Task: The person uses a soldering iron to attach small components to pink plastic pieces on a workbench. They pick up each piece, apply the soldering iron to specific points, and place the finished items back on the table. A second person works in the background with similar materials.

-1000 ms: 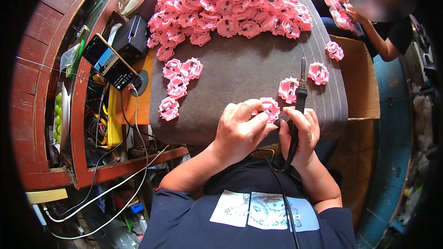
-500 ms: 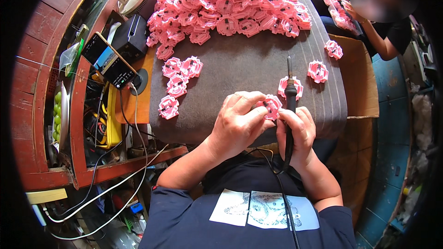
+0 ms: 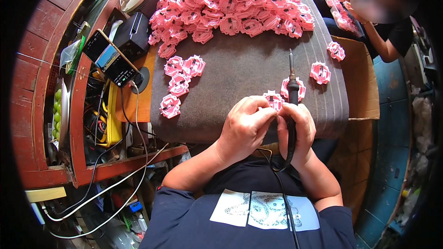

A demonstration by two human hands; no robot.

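At the near edge of the dark mat, my left hand [image 3: 244,127] is closed, with thumb and forefinger pinched at a pink plastic part [image 3: 274,99] that has a small black piece in its middle. Close beside it, my right hand [image 3: 302,131] grips a soldering iron [image 3: 291,85], its metal tip pointing away from me. The right thumb and fingertips also come up to the pink part, nearly meeting the left fingertips. What lies between the fingertips is hidden. Just behind the iron, another pink part [image 3: 300,90] lies on the mat.
A big heap of pink parts [image 3: 230,7] covers the mat's far end. Several loose ones [image 3: 179,84] lie left, others [image 3: 320,73] right. A phone on a stand [image 3: 110,60] and a black box [image 3: 131,37] stand left. A person [image 3: 387,39] sits far right, near a cardboard box [image 3: 360,78].
The pink part at my fingertips has moved slightly away from me and tilted. My left hand has shifted a little right and nearer me, its fingers closer to the right hand's.
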